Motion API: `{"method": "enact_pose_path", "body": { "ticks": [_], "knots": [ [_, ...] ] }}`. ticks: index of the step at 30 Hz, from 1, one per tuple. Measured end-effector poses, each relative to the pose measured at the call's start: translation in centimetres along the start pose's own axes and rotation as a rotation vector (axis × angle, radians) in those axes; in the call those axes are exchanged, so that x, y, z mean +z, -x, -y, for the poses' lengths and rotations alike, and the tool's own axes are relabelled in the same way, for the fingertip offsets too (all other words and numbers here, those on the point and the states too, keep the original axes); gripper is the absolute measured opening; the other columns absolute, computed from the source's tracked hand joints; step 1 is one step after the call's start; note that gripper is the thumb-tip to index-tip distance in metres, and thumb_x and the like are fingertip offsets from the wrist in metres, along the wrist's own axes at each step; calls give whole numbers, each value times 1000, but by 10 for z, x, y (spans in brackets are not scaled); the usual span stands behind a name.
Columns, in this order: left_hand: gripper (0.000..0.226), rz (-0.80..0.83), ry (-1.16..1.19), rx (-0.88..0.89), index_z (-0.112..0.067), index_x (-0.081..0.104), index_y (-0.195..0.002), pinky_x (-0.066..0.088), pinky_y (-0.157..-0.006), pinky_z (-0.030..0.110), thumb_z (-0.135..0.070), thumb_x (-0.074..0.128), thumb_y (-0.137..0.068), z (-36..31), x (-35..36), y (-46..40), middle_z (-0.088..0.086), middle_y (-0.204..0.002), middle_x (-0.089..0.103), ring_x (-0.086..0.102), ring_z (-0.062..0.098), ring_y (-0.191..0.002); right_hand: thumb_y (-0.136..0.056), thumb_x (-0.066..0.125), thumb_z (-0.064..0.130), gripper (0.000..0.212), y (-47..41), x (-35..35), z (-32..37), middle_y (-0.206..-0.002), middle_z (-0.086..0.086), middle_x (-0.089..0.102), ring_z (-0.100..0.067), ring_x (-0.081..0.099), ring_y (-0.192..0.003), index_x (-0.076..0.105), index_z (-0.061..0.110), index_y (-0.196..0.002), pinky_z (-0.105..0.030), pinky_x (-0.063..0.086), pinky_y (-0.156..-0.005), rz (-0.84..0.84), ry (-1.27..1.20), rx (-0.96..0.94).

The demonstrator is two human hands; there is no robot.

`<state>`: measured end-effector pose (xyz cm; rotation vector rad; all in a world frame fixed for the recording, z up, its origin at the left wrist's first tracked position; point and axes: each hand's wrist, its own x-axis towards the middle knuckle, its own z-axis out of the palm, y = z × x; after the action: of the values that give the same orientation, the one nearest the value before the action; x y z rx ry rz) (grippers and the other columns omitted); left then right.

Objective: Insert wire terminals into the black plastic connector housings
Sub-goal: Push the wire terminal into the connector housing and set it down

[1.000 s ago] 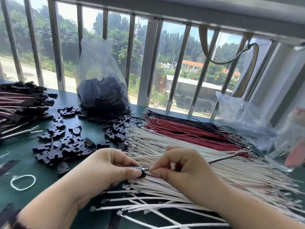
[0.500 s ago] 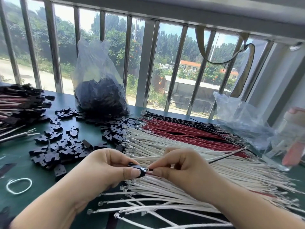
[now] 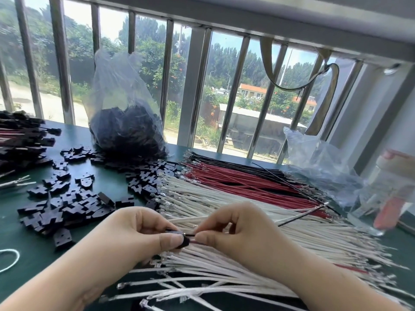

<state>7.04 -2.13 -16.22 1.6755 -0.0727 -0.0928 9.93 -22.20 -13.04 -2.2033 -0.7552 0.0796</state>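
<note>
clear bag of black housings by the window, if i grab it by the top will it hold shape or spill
The clear bag looks thin and crumpled, so it probably sags. Its black housings sit low, likely bottom-heavy. Loose housings lie beside it, so it may spill.

both forearms come up from the bottom edge and meet at the black housing point(image 3: 182, 238), low in the middle of the view. the left hand point(image 3: 134, 232) sits just left of the housing, fingers curled, thumb pressed flat on top of it and pinching it. the right hand point(image 3: 238, 230) sits just right of the housing, thumb and forefinger pinched together on a thin black wire point(image 3: 298, 217) at its mouth, the other fingers folded under the palm.
</note>
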Motion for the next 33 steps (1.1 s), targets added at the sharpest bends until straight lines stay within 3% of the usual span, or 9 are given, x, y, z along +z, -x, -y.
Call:
{"method": "enact_pose_path", "body": {
  "ticks": [5,8,12,23,28,31,33],
  "knots": [
    [43,-16,24,4,-16,76,-71,31,-33,11,-39,83,-35,-1,3,1,10,-64,71,44,4,-35,-79,76,28,9,1,5,1,-68,3,65,1,47,-52,70,27,-71,-16,42,-53,-17,-12,-1],
    [45,-16,29,22,-16,75,-72,31,-33,12,-38,93,-38,-3,6,4,13,-68,73,43,4,-36,-79,75,27,14,3,5,2,-59,9,57,3,45,-49,68,24,-68,-11,37,-50,-21,-56,-16],
    [34,2,-18,49,-15,75,-69,30,-35,12,-34,92,-46,-6,11,6,2,-49,63,42,4,-35,-81,74,23,26,4,5,1,-52,15,52,3,43,-49,63,29,-59,-9,35,-50,29,-63,-19],
    [19,32,-84,57,-19,75,-70,32,-37,12,-33,80,-59,-12,13,13,2,-54,67,44,3,-37,-82,72,27,21,6,-2,2,-51,11,47,-2,38,-50,63,27,-63,-14,33,-48,133,-30,-20],
    [57,-213,86,95,-2,71,-72,26,-30,9,-48,86,-41,-12,-35,14,7,-44,57,36,7,-30,-77,69,36,22,10,-47,-10,-51,12,58,0,44,-45,64,18,-66,-10,42,-48,-185,98,128],
    [43,-48,2,96,-12,74,-70,29,-31,12,-43,79,-41,-17,-20,16,5,-48,60,40,5,-33,-61,67,52,24,18,-69,-5,-58,6,65,-2,53,-50,72,32,-73,-12,45,-52,-322,-39,49],
    [35,7,-18,96,-17,74,-67,32,-33,9,-34,79,-37,-19,-6,17,3,-50,64,45,3,-34,-59,67,55,23,19,-66,5,-65,7,67,-6,58,-57,74,40,-76,-18,49,-58,-271,-68,-53]
  ]
}}
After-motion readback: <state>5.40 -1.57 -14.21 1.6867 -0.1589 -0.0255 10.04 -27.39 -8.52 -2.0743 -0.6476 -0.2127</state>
